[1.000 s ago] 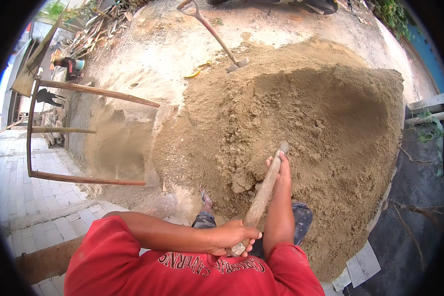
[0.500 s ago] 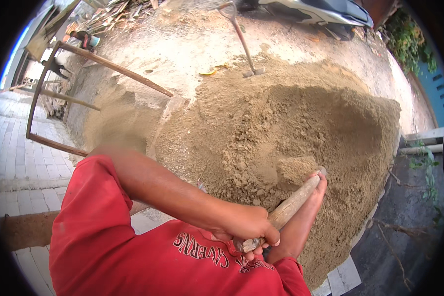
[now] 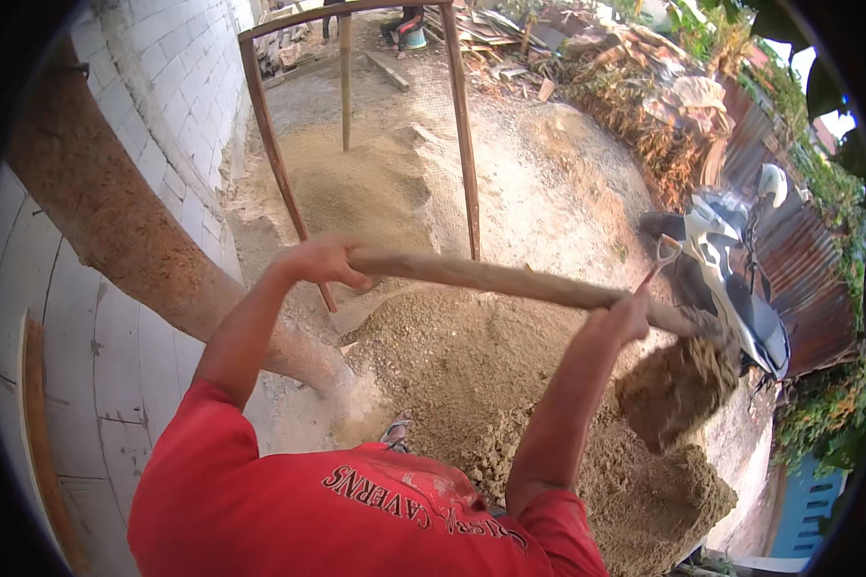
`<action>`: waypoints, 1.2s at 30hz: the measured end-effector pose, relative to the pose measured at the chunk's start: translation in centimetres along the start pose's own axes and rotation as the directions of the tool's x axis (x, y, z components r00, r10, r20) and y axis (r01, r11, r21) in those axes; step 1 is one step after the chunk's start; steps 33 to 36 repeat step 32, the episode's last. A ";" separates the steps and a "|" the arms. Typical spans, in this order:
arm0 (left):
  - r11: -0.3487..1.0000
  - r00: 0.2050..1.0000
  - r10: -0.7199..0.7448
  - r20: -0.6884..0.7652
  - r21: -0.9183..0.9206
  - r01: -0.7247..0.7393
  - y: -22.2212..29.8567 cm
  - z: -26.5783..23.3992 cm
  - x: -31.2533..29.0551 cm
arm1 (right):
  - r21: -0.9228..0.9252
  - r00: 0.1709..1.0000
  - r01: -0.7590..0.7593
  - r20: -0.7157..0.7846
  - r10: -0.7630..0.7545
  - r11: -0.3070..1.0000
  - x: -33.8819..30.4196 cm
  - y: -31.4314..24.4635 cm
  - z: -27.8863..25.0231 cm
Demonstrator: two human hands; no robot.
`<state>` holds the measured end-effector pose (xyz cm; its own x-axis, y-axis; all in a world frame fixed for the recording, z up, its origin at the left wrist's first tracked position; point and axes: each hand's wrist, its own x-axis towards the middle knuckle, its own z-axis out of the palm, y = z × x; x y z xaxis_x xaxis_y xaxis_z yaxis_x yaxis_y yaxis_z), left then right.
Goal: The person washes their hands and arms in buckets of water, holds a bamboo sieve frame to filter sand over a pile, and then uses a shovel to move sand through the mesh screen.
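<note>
My two hands hold a hoe raised above a heap of sand (image 3: 491, 356). My left hand (image 3: 316, 260) is closed round the butt end of its thick wooden handle (image 3: 491, 277). Farther along, near the head, my right hand (image 3: 627, 319) grips the same handle. A clump of damp sand (image 3: 678, 389) covers the hoe's head and hides most of the blade, blurred by motion. Beyond the heap, a wood-framed mesh screen (image 3: 460, 125) stands tilted against a pole (image 3: 345, 87), with finer sand (image 3: 356, 188) behind it.
A slanting trunk-like post (image 3: 144, 231) stands close on my left, before a pale block wall (image 3: 164, 106). A second tool's handle (image 3: 666, 252) and a parked motorbike (image 3: 731, 260) are at right. Debris (image 3: 664, 106) and a person (image 3: 404, 27) are farther back.
The hoe has risen from the heap with sand on it and swung roughly level. My left hand has moved up and left, away from my right. The view has turned left toward the screen.
</note>
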<state>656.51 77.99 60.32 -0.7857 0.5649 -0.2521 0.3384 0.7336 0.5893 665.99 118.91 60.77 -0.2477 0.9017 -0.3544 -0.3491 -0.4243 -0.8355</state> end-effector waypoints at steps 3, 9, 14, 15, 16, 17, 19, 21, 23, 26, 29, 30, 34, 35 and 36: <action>0.992 0.770 -0.103 -0.629 -0.011 0.124 1.3 -11.1 -14.7 | 0.069 0.829 -0.281 0.520 0.206 0.957 -10.5 0.6 10.7; 0.248 0.027 0.962 -0.273 0.907 0.339 4.2 -7.4 -17.8 | 0.471 0.543 -0.781 0.837 0.072 0.411 -5.1 10.3 10.9; 0.633 0.327 0.744 -0.583 0.772 -0.065 -1.0 0.8 -10.9 | 0.495 0.844 -0.531 0.376 0.382 0.687 0.3 13.2 -1.3; 0.696 0.402 0.692 -0.600 0.702 -0.149 -1.4 3.0 -8.7 | 0.427 0.901 -0.434 0.217 0.376 0.793 1.4 13.2 -4.9; 0.721 0.460 0.672 -0.581 0.655 -0.227 -1.9 5.7 -6.7 | 0.323 0.930 -0.362 0.057 0.363 0.875 2.5 13.3 -8.3; 0.741 0.512 0.657 -0.554 0.602 -0.299 -2.0 8.1 -4.9 | 0.343 0.923 -0.361 -0.003 0.385 0.867 3.5 12.9 -13.4; 0.744 0.578 0.668 -0.469 0.415 -0.523 -0.1 12.0 -2.5 | 0.381 0.913 -0.251 -0.211 0.348 0.890 4.6 11.7 -22.9; 0.733 0.683 0.680 -0.267 0.230 -0.641 2.1 15.5 -1.0 | 0.344 0.918 -0.185 -0.275 0.287 0.921 5.6 10.4 -35.7; 0.685 0.678 0.728 -0.099 0.142 -0.715 2.6 19.4 0.5 | 0.199 0.817 -0.101 -0.542 0.196 0.975 1.5 8.9 -40.0; 0.525 0.516 0.840 0.168 -0.016 -0.851 5.6 23.3 2.9 | -0.059 0.835 -0.017 -0.550 -0.019 0.998 -3.7 7.3 -53.3; 0.471 0.443 0.859 0.255 -0.057 -0.880 6.3 25.8 3.6 | -0.396 0.838 -0.028 -0.509 -0.195 0.918 -12.2 6.4 -49.8; 0.439 0.410 0.873 0.265 -0.061 -0.896 7.0 26.6 4.0 | -0.337 0.766 -0.032 -0.613 -0.194 0.941 -12.3 6.9 -51.5; 0.426 0.386 0.801 0.457 0.017 -0.905 8.2 27.9 4.9 | -0.273 0.662 -0.031 -0.726 -0.185 0.962 -13.7 7.2 -54.2; 0.426 0.386 0.801 0.457 0.017 -0.905 8.2 27.9 4.9 | -0.273 0.662 -0.031 -0.726 -0.185 0.962 -13.7 7.2 -54.2; 0.426 0.386 0.801 0.457 0.017 -0.905 8.2 27.9 4.9 | -0.273 0.662 -0.031 -0.726 -0.185 0.962 -13.7 7.2 -54.2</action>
